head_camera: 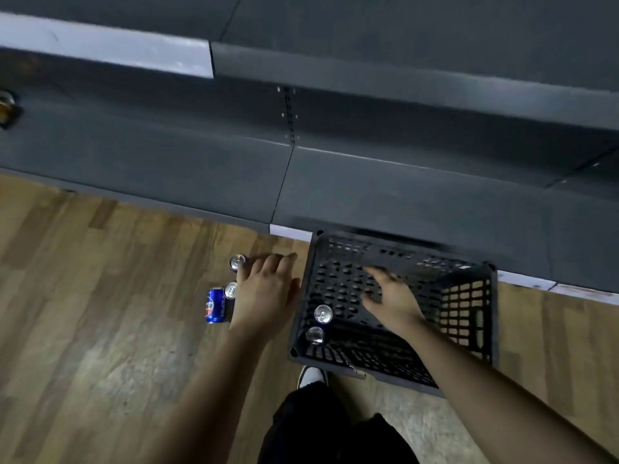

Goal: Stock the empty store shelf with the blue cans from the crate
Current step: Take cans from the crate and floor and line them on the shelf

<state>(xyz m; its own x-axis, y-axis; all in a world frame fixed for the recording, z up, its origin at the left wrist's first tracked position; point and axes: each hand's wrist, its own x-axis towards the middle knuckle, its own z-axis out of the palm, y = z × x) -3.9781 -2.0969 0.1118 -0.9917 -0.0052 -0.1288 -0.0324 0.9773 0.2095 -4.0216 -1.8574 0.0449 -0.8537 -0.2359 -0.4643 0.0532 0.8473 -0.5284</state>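
Looking straight down: black perforated crate [469,333] on the wood floor [100,313], far side up against the base of the dark grey shelf [418,202]. Inside, by the left near corner, two cans [323,313] upright and just beside each other, only the silver tops showing. Right hand [392,298] down in the crate to the right of them, fingers spread and slightly bent, blurred, gripping nothing. Left hand [266,291] outside the crate's left wall, low over the floor, palm down, fingers straight and fanned, nothing visibly held, leftmost fingertip touching or just beside the far can [237,262]. Nearer, at the hand's left edge, a second silver top [230,289]. Touching it on the left, a blue can [214,306], upright or lying impossible to tell. Below, a white shoe [311,376] at the crate's near edge.
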